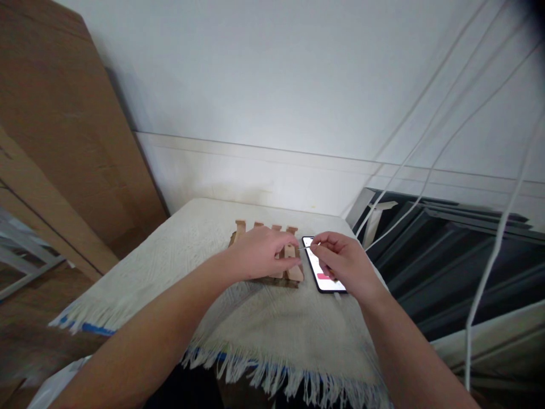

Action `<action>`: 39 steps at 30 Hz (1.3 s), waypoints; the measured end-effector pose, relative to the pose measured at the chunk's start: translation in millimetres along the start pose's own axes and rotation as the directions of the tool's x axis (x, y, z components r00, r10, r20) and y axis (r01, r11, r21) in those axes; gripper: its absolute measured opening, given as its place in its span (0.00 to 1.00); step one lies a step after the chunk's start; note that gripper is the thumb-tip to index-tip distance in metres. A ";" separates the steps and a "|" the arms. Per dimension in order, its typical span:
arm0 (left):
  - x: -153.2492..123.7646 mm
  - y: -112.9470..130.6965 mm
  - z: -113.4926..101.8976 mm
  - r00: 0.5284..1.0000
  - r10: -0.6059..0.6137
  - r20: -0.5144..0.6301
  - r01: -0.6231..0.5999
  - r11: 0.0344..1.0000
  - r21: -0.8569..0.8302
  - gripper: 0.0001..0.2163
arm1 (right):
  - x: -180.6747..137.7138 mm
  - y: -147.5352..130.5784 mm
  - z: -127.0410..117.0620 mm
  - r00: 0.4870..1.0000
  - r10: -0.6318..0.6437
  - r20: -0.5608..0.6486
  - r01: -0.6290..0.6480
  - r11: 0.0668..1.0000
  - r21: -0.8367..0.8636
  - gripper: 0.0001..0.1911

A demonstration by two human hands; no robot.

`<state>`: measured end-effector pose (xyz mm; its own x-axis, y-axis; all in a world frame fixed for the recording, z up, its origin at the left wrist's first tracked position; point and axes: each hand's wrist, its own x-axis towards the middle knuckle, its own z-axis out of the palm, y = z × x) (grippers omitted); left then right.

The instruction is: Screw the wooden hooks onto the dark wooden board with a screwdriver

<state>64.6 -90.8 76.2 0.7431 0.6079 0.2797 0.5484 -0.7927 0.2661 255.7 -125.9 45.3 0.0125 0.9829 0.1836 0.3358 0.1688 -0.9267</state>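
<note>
My left hand (259,254) rests closed over a row of wooden clothespins (292,267) lying on a cream fringed cloth (255,318). My right hand (338,258) is pinched on a thin pale wire or thread (305,247) that runs between both hands. A phone (323,277) with a lit white screen and a red bar lies flat under my right hand, just right of the clothespins.
The cloth covers a small table set against a white wall. Large cardboard sheets (63,130) lean at the left. Dark framed panels (451,250) lean at the right. White cables (489,250) hang down across the right side.
</note>
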 end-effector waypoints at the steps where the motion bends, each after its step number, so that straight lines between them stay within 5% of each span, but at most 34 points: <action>1: -0.2 -0.8 0.0 1.000 -0.001 -0.006 0.001 0.998 0.068 0.16 | 1.4 2.3 0.4 0.995 -0.087 -0.042 0.080 0.986 -0.145 0.08; 5: -0.4 -3.0 -0.2 1.000 -0.020 -0.001 0.020 0.970 0.244 0.19 | 7.0 13.8 7.0 0.952 -0.296 0.074 0.271 0.710 -0.650 0.07; 8: 1.1 -5.8 -0.2 0.999 -0.033 -0.033 0.041 0.951 0.308 0.19 | 10.4 21.5 13.2 0.946 -0.279 0.168 0.300 0.549 -0.780 0.09; 11: 3.0 -9.3 0.5 0.996 -0.048 -0.074 0.069 0.946 0.317 0.18 | 12.6 25.6 15.8 0.943 -0.273 0.190 0.309 0.505 -0.806 0.11; 23: 3.8 -15.0 3.2 0.990 -0.127 -0.066 0.139 0.963 0.231 0.16 | 15.4 31.9 11.9 0.896 -0.311 0.318 0.443 0.555 -0.704 0.13; 27: 2.7 -17.9 3.7 0.989 -0.128 -0.079 0.141 0.971 0.192 0.16 | 10.2 21.1 4.6 0.891 -0.422 0.166 0.425 0.649 -0.631 0.13; 32: 1.8 -19.2 3.6 0.991 -0.133 -0.031 0.136 0.978 0.158 0.14 | 6.9 13.7 -2.5 0.798 -0.597 -0.084 0.518 0.751 -0.410 0.19; 39: -0.9 -19.3 1.2 0.984 0.069 0.162 -0.063 0.997 -0.044 0.14 | 10.7 19.5 4.8 0.833 -0.435 -0.343 0.462 0.887 -0.001 0.13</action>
<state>53.8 -76.2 69.7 0.8316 0.5363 0.1444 0.4832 -0.8268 0.2880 257.8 -111.8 27.6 0.1871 0.7202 0.6681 0.3042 0.6042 -0.7365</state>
